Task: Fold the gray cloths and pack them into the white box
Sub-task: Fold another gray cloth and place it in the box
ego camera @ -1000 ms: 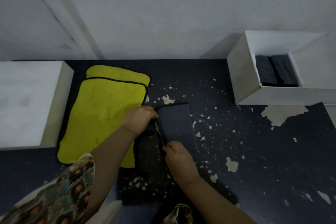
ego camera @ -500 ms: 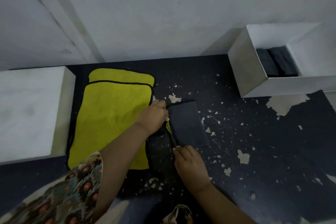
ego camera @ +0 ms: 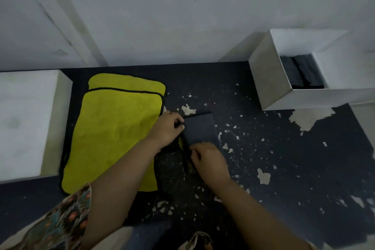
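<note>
Fingers of the left hand (ego camera: 166,128) curl in a pinch on the far left corner of the folded dark gray rectangular cloth (ego camera: 199,130), at about 11 o'clock on the cloth. Fingers of the right hand (ego camera: 209,158) curl over its near edge, at about 6 o'clock, and appear to grip that edge; the fingertips themselves are hidden beneath the knuckles. The cloth lies flat on the dark, paint-chipped floor surface (ego camera: 284,168), at the centre of the view, its long axis running from 12 to 6 o'clock. A sliver of yellow shows at its left margin, so its underside may be yellow.

At 9 o'clock from the cloth, just beside the left hand, lies a stack of yellow plush cloths with black piping (ego camera: 115,132); beyond it stands a closed white block-shaped box (ego camera: 26,119). At 2 o'clock, well apart, stands the open white rectangular box (ego camera: 269,79), with dark folded cloths (ego camera: 300,73) already inside.

Judged step: finishing the fold before transfer. To do it well, the edges should be aligned before pressing, the crease smoothed flat, and both grips kept on opposite ends while lifting, so that the bundle does not unfold on its way to the box.
</note>
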### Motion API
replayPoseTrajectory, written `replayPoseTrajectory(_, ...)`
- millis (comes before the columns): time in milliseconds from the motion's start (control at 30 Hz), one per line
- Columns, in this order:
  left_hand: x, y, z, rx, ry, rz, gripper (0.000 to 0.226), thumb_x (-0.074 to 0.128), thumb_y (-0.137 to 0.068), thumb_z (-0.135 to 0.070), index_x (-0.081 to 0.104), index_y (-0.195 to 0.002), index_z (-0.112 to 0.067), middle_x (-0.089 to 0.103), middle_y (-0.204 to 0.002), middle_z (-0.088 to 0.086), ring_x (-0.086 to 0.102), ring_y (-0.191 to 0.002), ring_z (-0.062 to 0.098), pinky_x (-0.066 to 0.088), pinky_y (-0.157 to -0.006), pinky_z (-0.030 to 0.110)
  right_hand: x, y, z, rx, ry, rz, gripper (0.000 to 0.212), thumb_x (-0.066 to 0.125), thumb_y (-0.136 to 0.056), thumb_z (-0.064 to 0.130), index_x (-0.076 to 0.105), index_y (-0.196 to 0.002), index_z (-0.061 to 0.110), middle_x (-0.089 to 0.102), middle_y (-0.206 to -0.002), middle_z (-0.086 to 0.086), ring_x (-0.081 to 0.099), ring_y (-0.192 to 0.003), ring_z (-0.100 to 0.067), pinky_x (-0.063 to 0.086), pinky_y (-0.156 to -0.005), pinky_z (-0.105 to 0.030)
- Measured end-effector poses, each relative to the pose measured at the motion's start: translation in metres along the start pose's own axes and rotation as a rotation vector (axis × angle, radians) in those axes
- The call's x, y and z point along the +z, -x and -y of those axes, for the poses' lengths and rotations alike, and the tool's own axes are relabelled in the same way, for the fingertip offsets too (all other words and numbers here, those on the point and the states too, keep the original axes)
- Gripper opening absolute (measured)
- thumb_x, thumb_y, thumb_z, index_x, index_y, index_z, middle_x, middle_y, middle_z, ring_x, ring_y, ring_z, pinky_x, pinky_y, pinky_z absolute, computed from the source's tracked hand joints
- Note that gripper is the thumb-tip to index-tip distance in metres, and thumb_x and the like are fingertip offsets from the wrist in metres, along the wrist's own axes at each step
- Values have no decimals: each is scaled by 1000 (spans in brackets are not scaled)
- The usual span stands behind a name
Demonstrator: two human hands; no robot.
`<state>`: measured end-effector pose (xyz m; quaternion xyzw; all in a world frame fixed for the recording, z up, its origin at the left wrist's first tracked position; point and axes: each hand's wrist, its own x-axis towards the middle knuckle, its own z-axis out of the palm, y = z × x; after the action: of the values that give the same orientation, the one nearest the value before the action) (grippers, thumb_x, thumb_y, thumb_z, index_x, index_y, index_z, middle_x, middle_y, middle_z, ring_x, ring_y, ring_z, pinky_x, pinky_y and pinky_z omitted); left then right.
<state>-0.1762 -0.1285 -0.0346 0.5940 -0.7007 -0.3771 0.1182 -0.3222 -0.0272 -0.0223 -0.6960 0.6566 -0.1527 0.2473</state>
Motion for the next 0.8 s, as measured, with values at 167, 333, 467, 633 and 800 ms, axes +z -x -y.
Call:
replayPoseTrajectory(167,-3,0,1,-41,-15,-70,29,69,-80,-9,64,-108,-13,57,-111,6,55,-95,17,39,-81,21,-20,-47,-16,56,42,-134,29,55,-89,14,59,-118,11,55,-116,-7,49,-108,-20,44,-95,-31)
replayPoseTrajectory(333,-1,-2,0,-80,-61,-32,39,70,-78,-6,61,-116,-10,60,-114,10,57,-102,21,42,-85,23,-30,-85,-32,155,56,15,40,53,-92,17,46,-132,16,41,-129,-11,44,-118,-25,43,-100,-35)
replayPoseTrajectory(467,1,-10,-5,-122,-170,10,36,68,-80,-8,56,-114,-8,60,-115,13,56,-105,24,39,-81,25,-35,-108,-42,141,36,151,37,53,-92,9,50,-129,10,44,-130,-15,49,-114,-26,41,-100,-31)
replayPoseTrajectory(633,5,-21,-19,-233,-324,79,34,60,-86,-7,49,-117,-1,54,-125,19,52,-114,30,39,-87,31,-35,-126,-50,123,61,240,28,54,-90,2,56,-118,4,51,-121,-17,51,-107,-25,40,-89,-24)
replayPoseTrajectory(800,16,-17,-23,-283,-345,35,28,54,-88,-3,49,-114,3,54,-121,23,52,-111,33,40,-87,34,-36,-131,-54,68,93,273,25,54,-91,3,59,-115,0,52,-120,-20,53,-106,-28,44,-94,-30)
